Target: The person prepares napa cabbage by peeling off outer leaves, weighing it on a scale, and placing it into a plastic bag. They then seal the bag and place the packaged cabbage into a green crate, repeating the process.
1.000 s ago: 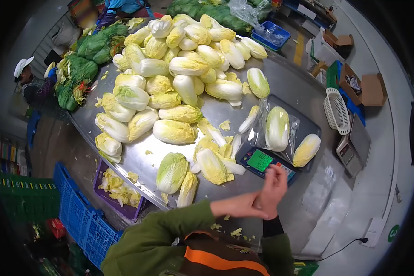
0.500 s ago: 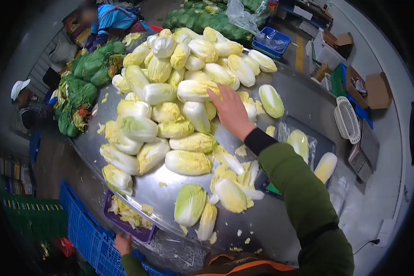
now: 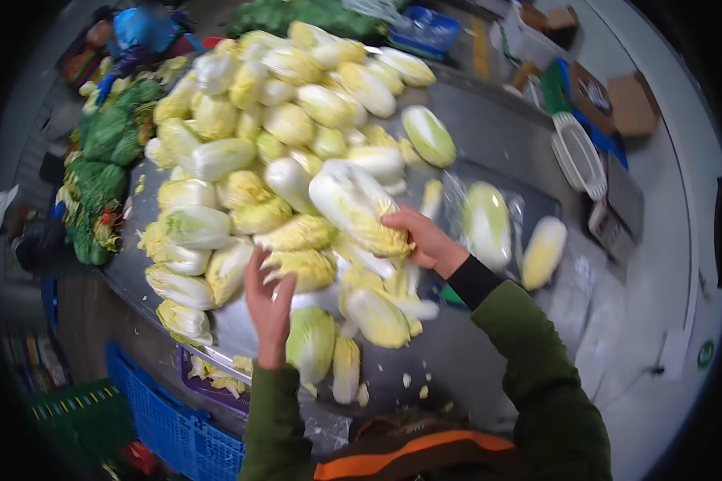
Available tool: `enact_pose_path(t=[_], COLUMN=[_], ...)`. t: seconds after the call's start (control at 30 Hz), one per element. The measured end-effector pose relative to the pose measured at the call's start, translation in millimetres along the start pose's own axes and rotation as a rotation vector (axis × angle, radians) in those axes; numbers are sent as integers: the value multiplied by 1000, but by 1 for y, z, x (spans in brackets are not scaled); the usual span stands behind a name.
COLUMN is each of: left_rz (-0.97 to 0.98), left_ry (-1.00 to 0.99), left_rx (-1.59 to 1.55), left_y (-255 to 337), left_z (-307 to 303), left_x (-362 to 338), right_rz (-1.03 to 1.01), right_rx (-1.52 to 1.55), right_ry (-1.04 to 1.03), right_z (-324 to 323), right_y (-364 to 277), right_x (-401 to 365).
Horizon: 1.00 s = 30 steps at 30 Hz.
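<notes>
My right hand (image 3: pixel 427 238) grips the leafy end of a napa cabbage (image 3: pixel 353 204), tilted above the heap with its white base pointing up and left. Slightly blurred, my left hand (image 3: pixel 271 301) is open, fingers apart, beside a yellow napa cabbage (image 3: pixel 303 270) at the near side of the heap. Below it lies a greener napa cabbage (image 3: pixel 310 343). Loose leaves surround a pale cabbage (image 3: pixel 377 317) in front of my right hand. Many more cabbages are piled across the metal table (image 3: pixel 489 120).
A purple crate (image 3: pixel 208 389) of trimmed leaves and a blue crate (image 3: pixel 172 425) stand off the near left edge. At the right are a dark tray (image 3: pixel 537 204), a scale (image 3: pixel 618 200) and a white basket (image 3: pixel 578 152). A person in blue (image 3: pixel 144 36) works at the far left.
My right hand has taken a cabbage from the heap and drawn it nearer. My left hand has come up from beside the crates to over the table. The view has shifted.
</notes>
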<state>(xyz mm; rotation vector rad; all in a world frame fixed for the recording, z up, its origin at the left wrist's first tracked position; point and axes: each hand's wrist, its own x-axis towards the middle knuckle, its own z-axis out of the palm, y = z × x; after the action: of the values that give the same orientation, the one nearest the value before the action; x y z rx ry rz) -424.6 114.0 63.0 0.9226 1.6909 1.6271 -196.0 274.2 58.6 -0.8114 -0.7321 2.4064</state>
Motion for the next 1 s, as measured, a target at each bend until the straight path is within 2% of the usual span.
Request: enact_pose_path(t=[0.03, 0.1, 0.13, 0.17, 0.2, 0.23, 0.3, 0.37, 0.43, 0.5, 0.53, 0.6, 0.67, 0.7, 0.73, 0.77, 0.8, 0.83, 0.87, 0.9, 0.93, 0.97, 1.0], left_rz=[-2, 115, 88, 207, 343, 343, -231, -276, -226, -140, -143, -508, -482, -398, -537, -770, -785, -782, -783, -763, -724, -689, -701], left_ry=[-76, -258, -300, -453, -606, -647, -807, -888, -906, -871, -824, -653, -212, -118, 132, 581, 890, 867, 463, 83, -106, -308, -260], left_rx=[-35, 109, 112, 246, 364, 347, -4, -20, 79, 248, 264, 209, 178, -391, -498, -1031, -1109, -1114, -876, -622, -544, -465, -115], left_y=[3, 12, 15, 18, 19, 9, -25, -28, -17, -16, -24, -29, -62, -107, -80, -64, -32, -48, -75, -77, -91, -90, -65], left_z=[23, 63, 69, 74, 81, 84, 74, 72, 72, 69, 63, 46, 14, -34, -50, -61, -42, -42, -52, -44, -20, 43, 116], left_x=[-3, -22, -35, -49, -63, -80, -122, -160, -188, -215, -226, -246, -246, -233, -227, -216, -211, -208, -209, -218, -223, -231, -248], right_rz=[-18, -30, -55, -74, -73, -84, -114, -97, 7, -43, -49, -74, 48, 30, 55, 80, 69, 48, 23, 18, -18, -62, -60], right_rx=[24, 71, -114, -301, -380, -367, -530, -605, -609, -610, -644, -674, -575, -573, -280, 15, 171, 325, 433, 438, 462, 491, 334], right_ry=[-17, 7, 33, 63, 106, 146, 109, 152, 123, 134, 134, 141, 88, 92, 196, 295, 234, 164, 109, 112, 133, 169, 226], right_z=[-5, -17, -22, -26, -29, -36, -51, -55, -55, -61, -66, -75, -89, -97, -106, -115, -128, -141, -145, -145, -146, -149, -161], right_y=[16, 43, 56, 69, 79, 90, 117, 134, 150, 169, 177, 189, 198, 208, 223, 237, 248, 252, 248, 242, 237, 235, 246], right_x=[-30, -89, -118, -147, -176, -203, -250, -288, -314, -333, -341, -356, -373, -385, -400, -418, -437, -449, -466, -475, -487, -499, -502])
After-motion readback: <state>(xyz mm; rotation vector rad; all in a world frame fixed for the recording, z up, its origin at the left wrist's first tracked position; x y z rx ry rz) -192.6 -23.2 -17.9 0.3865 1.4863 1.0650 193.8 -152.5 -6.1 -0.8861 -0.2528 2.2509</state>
